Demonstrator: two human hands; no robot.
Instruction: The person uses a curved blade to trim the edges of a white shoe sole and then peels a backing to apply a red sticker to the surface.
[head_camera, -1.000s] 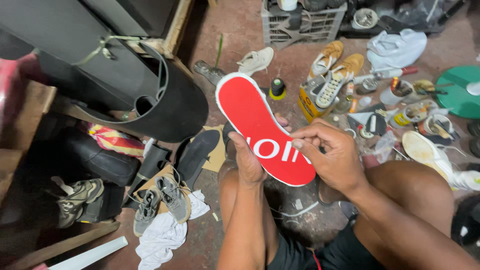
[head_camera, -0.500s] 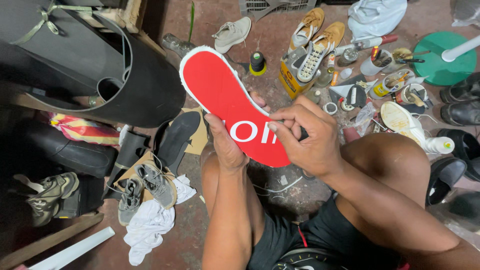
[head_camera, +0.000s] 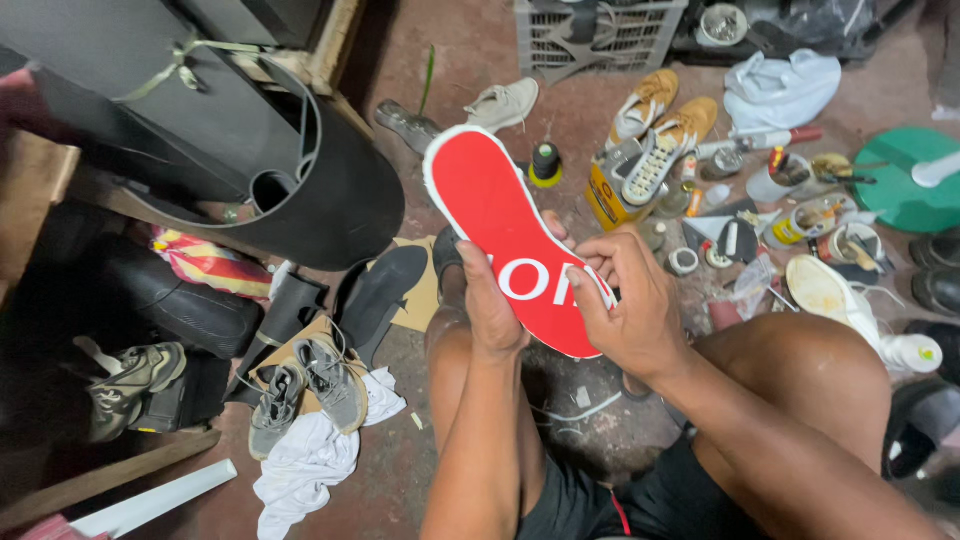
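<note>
A red shoe sole (head_camera: 490, 215) with a white rim and white letters is held up in front of me, its toe end pointing up and left. My left hand (head_camera: 492, 310) grips it from the left side near the heel. My right hand (head_camera: 628, 305) holds the heel end from the right, fingers curled over the sole's edge. Both forearms rise from my bare knees below.
A large roll of black sheet (head_camera: 250, 150) lies at left. Grey sneakers (head_camera: 305, 385) on cardboard and a white cloth (head_camera: 305, 465) lie lower left. Tan sneakers (head_camera: 660, 130), a thread spool (head_camera: 544, 165), tins, a green lid (head_camera: 905, 180) and a grey crate (head_camera: 600, 35) crowd the floor beyond.
The view has shifted, so the sole and hands sit more to the right in the picture. Both hands keep the same hold on the sole.
</note>
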